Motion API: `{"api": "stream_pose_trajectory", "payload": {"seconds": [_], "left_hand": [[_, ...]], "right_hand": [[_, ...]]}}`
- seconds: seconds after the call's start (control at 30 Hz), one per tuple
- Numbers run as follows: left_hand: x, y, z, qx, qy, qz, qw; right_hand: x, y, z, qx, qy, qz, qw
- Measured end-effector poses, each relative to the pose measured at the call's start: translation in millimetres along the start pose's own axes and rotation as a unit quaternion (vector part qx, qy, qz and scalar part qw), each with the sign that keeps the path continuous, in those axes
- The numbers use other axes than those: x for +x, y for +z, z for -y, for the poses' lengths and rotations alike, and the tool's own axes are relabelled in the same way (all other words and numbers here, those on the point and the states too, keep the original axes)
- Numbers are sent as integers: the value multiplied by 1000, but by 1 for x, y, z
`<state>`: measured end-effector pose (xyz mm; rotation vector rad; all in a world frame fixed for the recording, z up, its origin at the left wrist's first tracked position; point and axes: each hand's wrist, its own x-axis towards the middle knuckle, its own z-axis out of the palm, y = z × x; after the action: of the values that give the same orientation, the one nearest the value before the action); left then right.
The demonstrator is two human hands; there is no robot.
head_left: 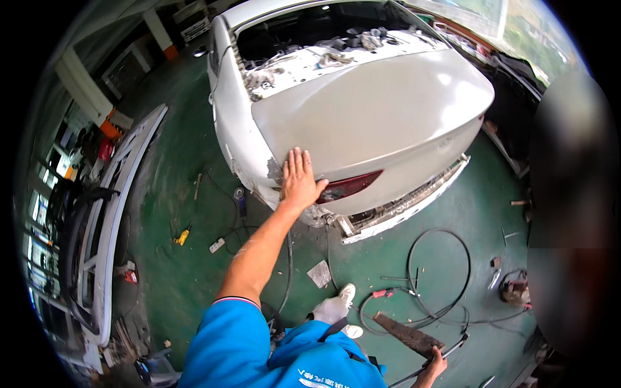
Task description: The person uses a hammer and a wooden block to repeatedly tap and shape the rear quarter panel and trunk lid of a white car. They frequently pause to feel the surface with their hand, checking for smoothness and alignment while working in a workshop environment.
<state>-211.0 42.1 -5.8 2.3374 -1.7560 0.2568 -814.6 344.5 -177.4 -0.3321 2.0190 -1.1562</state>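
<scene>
My left hand lies flat on the rear corner of a pale car, fingers stretched upward and thumb out to the side. Just right of it is a red tail light, partly covered by the hand. Grey bare patches show on the paint around the fingers. At the lower right my right hand is closed around a long thin dark rod. A rusty flat metal piece reaches up to its fingers; whether the hand grips it too, I cannot tell.
Hoses and cables loop over the green floor. A grinder-like tool, a yellow tool and a power strip lie at left. A long white panel stands further left. A blurred person is at right.
</scene>
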Motion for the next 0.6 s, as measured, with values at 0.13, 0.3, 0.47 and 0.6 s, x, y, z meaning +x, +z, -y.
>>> {"api": "stream_pose_trajectory", "payload": {"seconds": [0.13,0.3,0.47,0.6], "left_hand": [[-27,15,-34,-92,13,-84,992],[-125,33,-53,-326,57,-178,927],[-119,43,10,-264,-193,-242,914],[-92,51,47,-236,-171,-182,939]], "right_hand": [[25,8,9,-9,-54,22,998],[32,18,44,-34,-69,-5,997],[1,57,110,-25,-107,-18,994],[11,85,124,-24,-99,-1,995]]}}
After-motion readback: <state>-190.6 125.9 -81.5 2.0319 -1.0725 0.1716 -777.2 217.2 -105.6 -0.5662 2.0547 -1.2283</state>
